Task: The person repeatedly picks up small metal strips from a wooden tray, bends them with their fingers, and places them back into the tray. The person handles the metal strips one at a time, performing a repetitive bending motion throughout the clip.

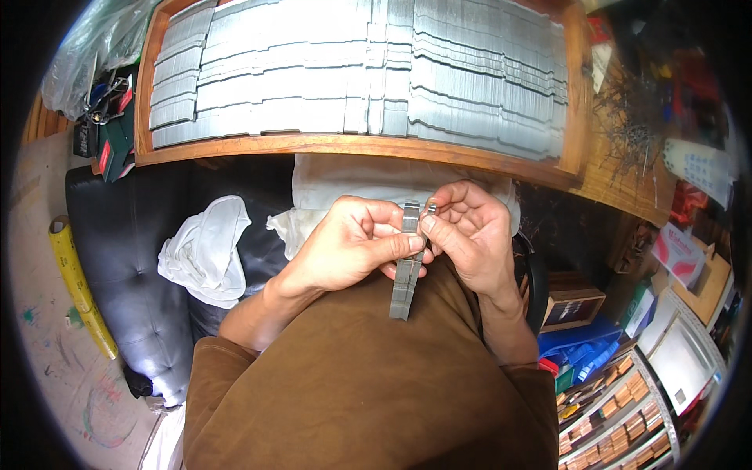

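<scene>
A narrow, flat length of grey metal (403,288) made up of short segments hangs over my lap. My left hand (338,247) is closed around its upper part, with the thumb pressed on its face. My right hand (476,239) pinches a small shiny metal piece (432,209) between thumb and fingers, right beside the top of the length. Just beyond both hands stands a wooden tray (313,144) packed with rows of thin, silvery metal pieces. A white cloth (376,178) lies between the tray and my hands.
A crumpled white cloth (207,254) rests on a black padded seat (125,258) at left, beside a yellow tube (81,290). Thin dark metal pieces (630,129) are heaped on the wooden tabletop (619,184) at right. Shelves of small wooden blocks (623,415) stand lower right.
</scene>
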`<control>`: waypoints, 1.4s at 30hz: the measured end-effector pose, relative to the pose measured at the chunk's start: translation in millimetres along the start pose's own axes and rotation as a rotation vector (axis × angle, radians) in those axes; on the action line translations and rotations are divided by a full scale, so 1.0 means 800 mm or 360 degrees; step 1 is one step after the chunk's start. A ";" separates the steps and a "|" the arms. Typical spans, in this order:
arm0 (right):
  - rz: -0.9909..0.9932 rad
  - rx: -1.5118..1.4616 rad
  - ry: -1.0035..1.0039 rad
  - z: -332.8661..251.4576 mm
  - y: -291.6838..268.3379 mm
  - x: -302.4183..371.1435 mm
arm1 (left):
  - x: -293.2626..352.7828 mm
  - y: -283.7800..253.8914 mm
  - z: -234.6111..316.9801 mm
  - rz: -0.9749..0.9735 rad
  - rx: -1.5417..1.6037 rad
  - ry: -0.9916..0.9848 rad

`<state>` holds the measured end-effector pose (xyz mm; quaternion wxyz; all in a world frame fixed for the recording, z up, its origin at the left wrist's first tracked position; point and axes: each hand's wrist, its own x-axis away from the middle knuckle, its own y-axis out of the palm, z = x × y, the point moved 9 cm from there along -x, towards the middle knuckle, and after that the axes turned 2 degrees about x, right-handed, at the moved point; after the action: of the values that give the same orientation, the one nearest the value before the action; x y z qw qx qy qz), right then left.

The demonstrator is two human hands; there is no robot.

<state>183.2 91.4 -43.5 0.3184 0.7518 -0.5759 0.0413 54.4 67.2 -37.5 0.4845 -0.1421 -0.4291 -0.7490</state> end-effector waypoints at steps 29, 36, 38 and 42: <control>0.0244 0.0287 0.0178 -0.013 -0.035 0.012 | -0.004 -0.002 -0.006 0.0185 -0.0055 -0.0092; 0.1090 0.0509 -0.0927 -0.245 -0.202 0.076 | -0.010 -0.009 -0.008 0.0110 0.0072 0.0047; 0.1223 0.0537 -0.0863 -0.259 -0.224 0.098 | -0.015 0.001 -0.006 0.0024 0.0036 -0.0005; 0.0537 0.0635 -0.0519 -0.181 -0.147 0.071 | -0.012 0.005 -0.011 0.0034 0.0120 -0.0034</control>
<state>350.9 136.0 45.1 0.0565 0.6900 -0.7166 0.0846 63.9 65.3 -46.9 0.4929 -0.1364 -0.4608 -0.7254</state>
